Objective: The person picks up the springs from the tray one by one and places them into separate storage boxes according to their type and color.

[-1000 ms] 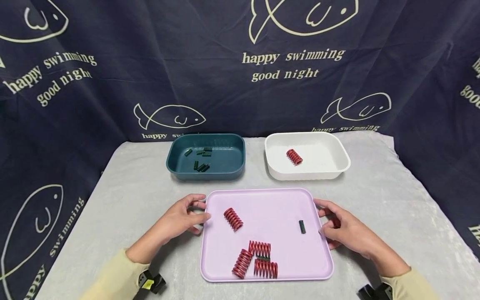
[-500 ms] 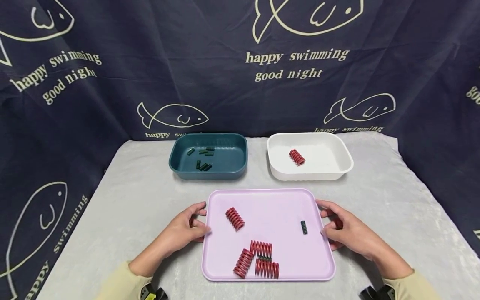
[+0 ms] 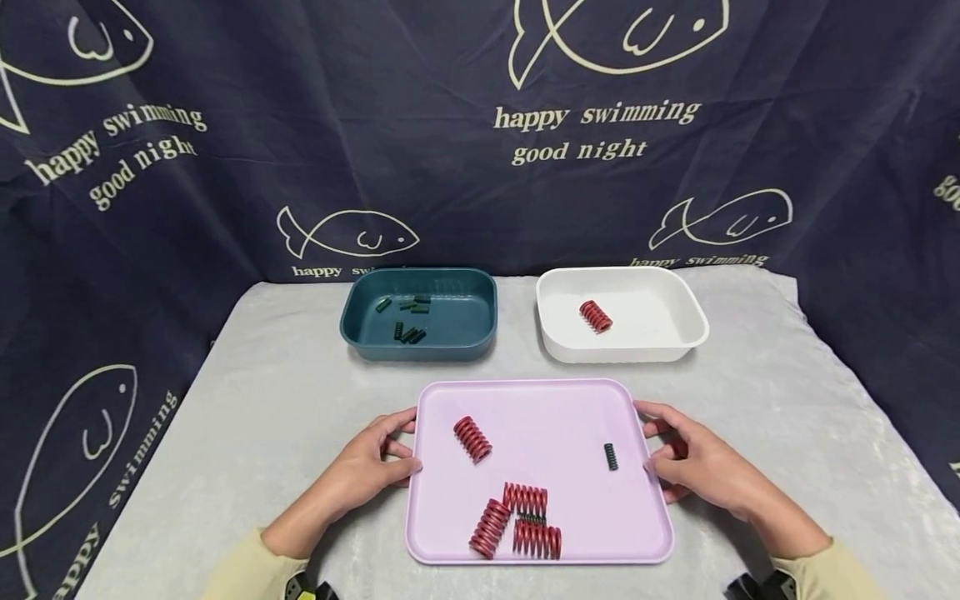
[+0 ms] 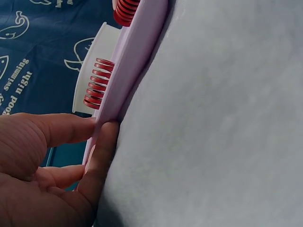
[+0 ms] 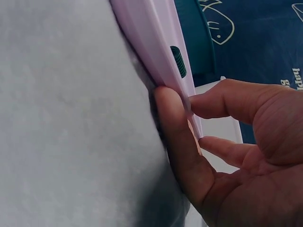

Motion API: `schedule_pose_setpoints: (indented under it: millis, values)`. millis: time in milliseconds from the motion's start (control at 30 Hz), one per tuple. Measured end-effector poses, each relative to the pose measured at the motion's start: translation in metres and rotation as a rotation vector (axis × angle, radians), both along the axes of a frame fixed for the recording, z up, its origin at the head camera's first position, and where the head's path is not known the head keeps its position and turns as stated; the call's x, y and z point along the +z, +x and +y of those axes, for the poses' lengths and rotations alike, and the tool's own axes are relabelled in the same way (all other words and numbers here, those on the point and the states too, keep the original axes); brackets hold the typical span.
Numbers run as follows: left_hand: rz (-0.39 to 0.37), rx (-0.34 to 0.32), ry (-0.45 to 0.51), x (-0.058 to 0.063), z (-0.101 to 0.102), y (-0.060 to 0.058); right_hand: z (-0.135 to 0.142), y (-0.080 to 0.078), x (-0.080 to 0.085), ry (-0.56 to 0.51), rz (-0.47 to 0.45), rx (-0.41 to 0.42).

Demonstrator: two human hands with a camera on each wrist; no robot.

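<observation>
A lilac tray (image 3: 558, 425) lies on the cloth in the head view. My left hand (image 3: 363, 468) grips its left edge, thumb at the rim and a finger at the outer side, as the left wrist view shows. On the opposite edge my right hand (image 3: 701, 465) pinches the tray between thumb and fingers. A large red spring (image 3: 472, 439) lies at the tray's left. Near the front, three more red ones, such as the red spring (image 3: 490, 528), surround a small dark green spring (image 3: 532, 518). Another dark green spring (image 3: 611, 456) rests near my right hand.
Behind the tray stands a teal bin (image 3: 420, 352) holding several small dark green springs. To its right, a white bin (image 3: 622, 353) holds one red spring (image 3: 596, 317). A dark blue printed curtain (image 3: 450, 167) hangs behind the grey cloth-covered table (image 3: 247, 417).
My left fingers have drawn in from a wider spread and closed on the tray's left edge. My right hand keeps its place. The head view has shifted slightly; the springs lie as before.
</observation>
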State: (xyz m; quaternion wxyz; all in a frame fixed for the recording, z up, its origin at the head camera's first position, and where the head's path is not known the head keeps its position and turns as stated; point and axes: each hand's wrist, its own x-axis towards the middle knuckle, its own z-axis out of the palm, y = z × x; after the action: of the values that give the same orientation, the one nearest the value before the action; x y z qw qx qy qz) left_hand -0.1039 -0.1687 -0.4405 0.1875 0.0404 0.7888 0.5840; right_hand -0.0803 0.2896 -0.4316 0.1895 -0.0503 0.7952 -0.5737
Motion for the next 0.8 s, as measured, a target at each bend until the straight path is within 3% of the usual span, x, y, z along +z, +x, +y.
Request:
schedule_pose_setpoints:
  millis: [167, 367, 533, 700, 800]
  values:
    - [0.001, 0.002, 0.014, -0.001, 0.001, 0.0, 0.002, -0.004, 0.007, 0.083, -0.029, -0.031]
    - [0.015, 0.0, 0.032, -0.002, 0.003, 0.001, -0.001, -0.014, 0.017, 0.183, 0.105, -0.071]
    - [0.018, 0.01, 0.036, -0.002, 0.003, 0.002, -0.015, -0.024, 0.025, 0.093, 0.182, -0.066]
    - [0.021, 0.019, 0.039, -0.002, 0.002, 0.003, -0.033, -0.034, 0.028, -0.08, 0.128, 0.024]
    - [0.018, 0.02, 0.041, -0.004, 0.001, 0.003, -0.043, -0.04, 0.029, -0.126, 0.09, 0.071]
